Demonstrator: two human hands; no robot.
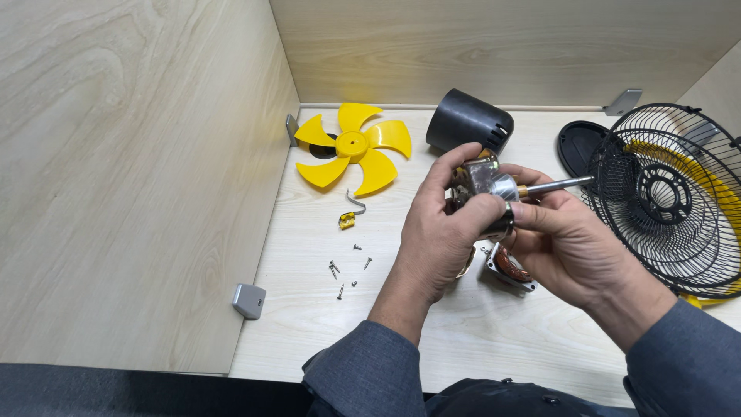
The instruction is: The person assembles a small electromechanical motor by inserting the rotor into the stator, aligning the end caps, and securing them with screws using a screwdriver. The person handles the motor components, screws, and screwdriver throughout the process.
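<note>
Both hands meet above the middle of the desk [478, 340], holding a small motor [485, 185] between them. The left hand [436, 235] wraps around the motor's near side, thumb and fingers curled and pinching its metal body. The right hand [567, 243] grips the same motor from the other side, fingers pressed against the casing just under the shaft [557, 184], which sticks out toward the right edge of the desk. Under the hands, partly hidden, a metal part with copper winding [509, 269] lies on the desk.

At the back left corner lies a yellow fan blade [353, 147] with five vanes, flat on the desk. Just in front of it are a bent metal clip [355, 202] and a small yellow piece [346, 221], and nearer the front a loose scatter of screws [347, 270]. A black round cover [468, 123] stands at the back edge, behind the hands. Along the right edge a black wire guard [668, 197] leans tilted, with a black disc [579, 145] just beside it toward the back. A grey bracket [249, 300] sits at the left edge, against the wooden side wall.
</note>
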